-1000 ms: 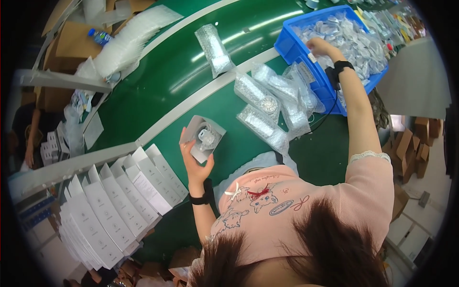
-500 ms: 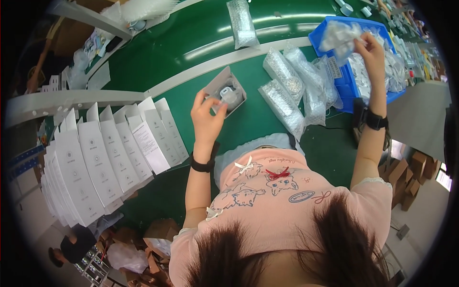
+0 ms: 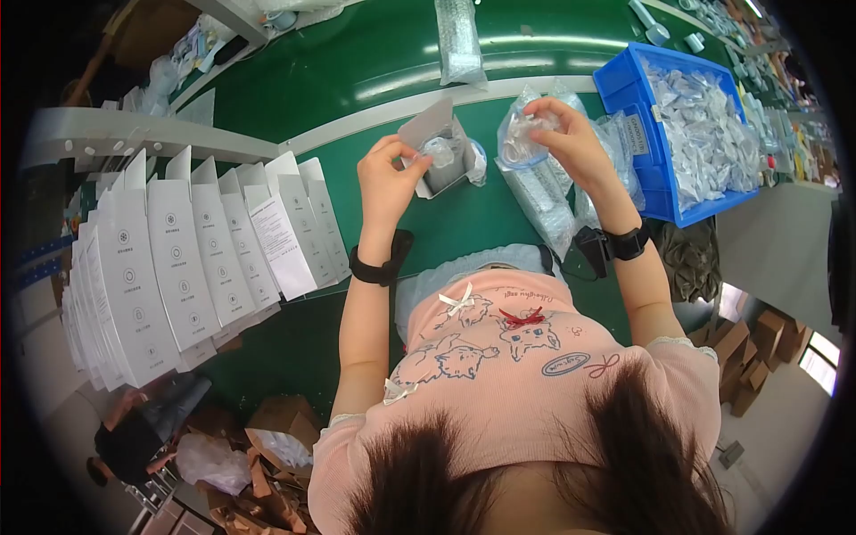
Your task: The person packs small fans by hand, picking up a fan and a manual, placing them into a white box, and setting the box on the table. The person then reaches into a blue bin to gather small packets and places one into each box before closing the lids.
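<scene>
An open white carton stands on the green table in front of me, its flap raised. Something rounded in clear plastic shows inside. My left hand pinches the carton's left edge between thumb and fingers. Just right of the carton, my right hand grips a clear plastic bag with pale contents I cannot make out. A small white and blue piece sits against the carton's right side. Below the right hand lie bubble-wrapped bundles.
At the right, a blue bin holds many small clear packets. Tall white folded cartons stand in a row at the left. Beyond the table's pale rail, another bubble-wrapped bundle lies on a green surface. Brown boxes are on the floor behind.
My right hand has come left from over the blue bin, bringing the plastic bag toward the carton. My left hand stays at the carton, which has turned slightly.
</scene>
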A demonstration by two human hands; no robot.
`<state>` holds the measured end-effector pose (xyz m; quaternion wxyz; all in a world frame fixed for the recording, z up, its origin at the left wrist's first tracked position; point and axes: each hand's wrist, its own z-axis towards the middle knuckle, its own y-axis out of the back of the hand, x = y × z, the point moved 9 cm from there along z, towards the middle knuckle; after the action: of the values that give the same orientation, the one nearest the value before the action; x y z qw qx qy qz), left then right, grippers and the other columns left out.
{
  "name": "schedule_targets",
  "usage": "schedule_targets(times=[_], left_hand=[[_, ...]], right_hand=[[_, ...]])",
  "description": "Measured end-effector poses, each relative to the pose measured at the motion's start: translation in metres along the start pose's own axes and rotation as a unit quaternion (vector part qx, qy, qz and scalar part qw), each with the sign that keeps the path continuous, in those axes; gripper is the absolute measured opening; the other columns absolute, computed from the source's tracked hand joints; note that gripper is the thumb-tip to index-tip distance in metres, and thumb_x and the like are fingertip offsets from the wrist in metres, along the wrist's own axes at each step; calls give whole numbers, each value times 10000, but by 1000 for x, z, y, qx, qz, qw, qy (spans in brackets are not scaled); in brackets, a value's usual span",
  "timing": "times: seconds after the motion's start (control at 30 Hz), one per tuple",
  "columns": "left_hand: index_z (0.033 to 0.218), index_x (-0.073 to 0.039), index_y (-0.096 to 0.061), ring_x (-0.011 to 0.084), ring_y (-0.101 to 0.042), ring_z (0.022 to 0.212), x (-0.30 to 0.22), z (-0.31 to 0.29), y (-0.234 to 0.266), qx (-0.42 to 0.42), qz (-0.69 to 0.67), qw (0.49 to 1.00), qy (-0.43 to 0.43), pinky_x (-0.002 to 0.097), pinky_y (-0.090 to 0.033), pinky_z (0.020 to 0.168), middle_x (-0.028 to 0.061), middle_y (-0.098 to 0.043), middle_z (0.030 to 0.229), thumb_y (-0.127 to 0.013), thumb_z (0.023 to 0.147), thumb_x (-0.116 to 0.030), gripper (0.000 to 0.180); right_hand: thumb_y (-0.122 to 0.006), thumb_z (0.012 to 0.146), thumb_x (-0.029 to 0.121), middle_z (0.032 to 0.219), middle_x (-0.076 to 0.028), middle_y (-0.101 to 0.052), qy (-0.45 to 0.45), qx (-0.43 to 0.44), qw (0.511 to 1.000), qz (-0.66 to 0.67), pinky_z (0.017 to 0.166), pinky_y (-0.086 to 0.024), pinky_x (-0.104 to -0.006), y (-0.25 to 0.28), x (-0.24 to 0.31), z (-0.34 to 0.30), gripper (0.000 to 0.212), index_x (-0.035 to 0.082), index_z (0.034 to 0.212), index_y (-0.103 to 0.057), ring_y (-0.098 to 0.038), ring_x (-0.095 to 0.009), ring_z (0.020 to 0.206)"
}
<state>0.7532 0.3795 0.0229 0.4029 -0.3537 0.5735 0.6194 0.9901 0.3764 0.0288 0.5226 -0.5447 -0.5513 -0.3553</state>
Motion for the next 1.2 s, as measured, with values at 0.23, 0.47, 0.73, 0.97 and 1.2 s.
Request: schedule_targets(times=[0.23, 0.47, 0.73, 0.97, 1.2], left_hand=[[658, 15, -590, 149, -498, 533, 7, 3, -1, 13, -12, 1000, 19, 246, -384, 486, 73, -600, 805, -694, 599, -72, 148], [685, 41, -581, 94, -496, 607, 8, 0, -3, 31, -37, 997, 55, 222, -408, 560, 31, -535, 685, -658, 660, -14, 98], [971, -37, -574, 285, -459, 1071, -6, -19, 46, -62, 143, 987, -42, 379, -373, 869, 141, -504, 1147, -706, 670, -180, 358], [1356, -57, -191, 346, -112, 1314, 67, -73, 136, 35, 617, 759, 207, 570, -204, 983, 165, -113, 1428, -715, 658, -175, 881], [1373, -17, -60, 355, -61, 1327, 35, -75, 85, 53, 380, 910, 157, 614, -171, 967, 175, -33, 1440, -604, 705, 1, 862]], right_hand=[[-595, 716, 8, 882, -54, -548, 395, 177, 826, -362, 767, -444, -296, -109, 42, -15, 218, 60, 927, -583, -542, -179, 849], [-636, 707, 147, 928, -39, -558, 497, 206, 628, -562, 946, -344, -464, -137, 10, -24, 195, 97, 893, -610, -487, -224, 1023], [-742, 617, 239, 1188, -101, -475, 463, 138, 751, -449, 1011, -229, -519, -107, -5, -16, 633, 139, 1180, -469, -368, -252, 1205], [-814, 537, 201, 1255, -162, -424, 171, 135, 939, -266, 1009, -270, -441, -87, -50, 42, 1056, 91, 1368, -172, -349, -254, 1226], [-780, 593, 192, 1171, -137, -503, 251, -70, 962, -82, 845, -455, -345, 19, 45, 156, 928, 41, 1327, -233, -527, -261, 1033]])
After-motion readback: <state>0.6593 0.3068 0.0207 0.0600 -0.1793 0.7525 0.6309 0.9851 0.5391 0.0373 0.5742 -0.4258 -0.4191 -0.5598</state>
